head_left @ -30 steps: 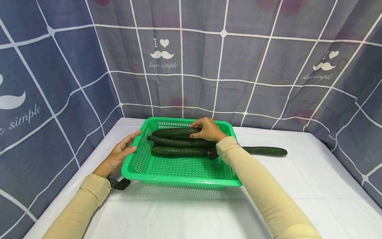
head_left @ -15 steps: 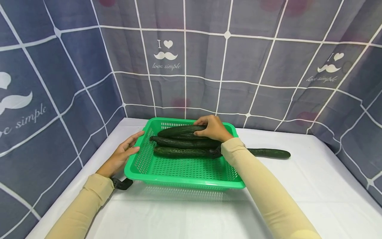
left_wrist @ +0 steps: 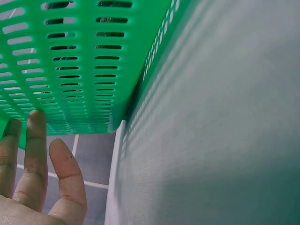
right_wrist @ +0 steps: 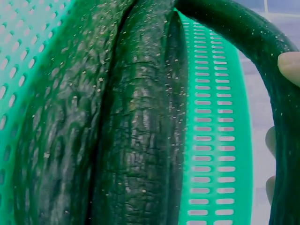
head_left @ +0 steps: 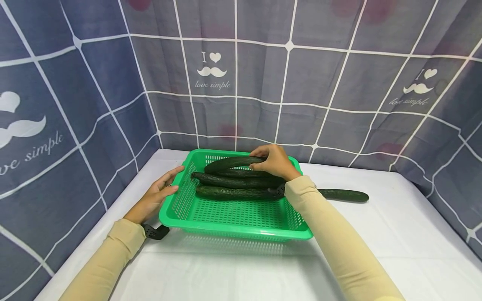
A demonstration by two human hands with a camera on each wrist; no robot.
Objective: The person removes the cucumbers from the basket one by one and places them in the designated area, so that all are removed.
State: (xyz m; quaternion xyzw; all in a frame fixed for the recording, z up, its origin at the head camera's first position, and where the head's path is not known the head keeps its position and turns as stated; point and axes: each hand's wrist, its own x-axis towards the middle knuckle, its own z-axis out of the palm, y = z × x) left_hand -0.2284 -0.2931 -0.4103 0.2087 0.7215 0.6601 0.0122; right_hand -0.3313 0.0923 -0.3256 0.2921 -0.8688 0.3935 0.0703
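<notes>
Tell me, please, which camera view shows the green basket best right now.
The head view: it takes in most of the green basket, rim, walls and slotted base together, though cucumbers and the right sleeve cover parts. The left wrist view shows only slotted outer walls; the right wrist view, only slotted portions beside cucumbers.

Right grip holds cucumber; left grip touches green basket; more cucumbers inside

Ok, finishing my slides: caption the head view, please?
Right hand holds a tilted cucumber near three others in a green basket; left hand touches its side.
</notes>
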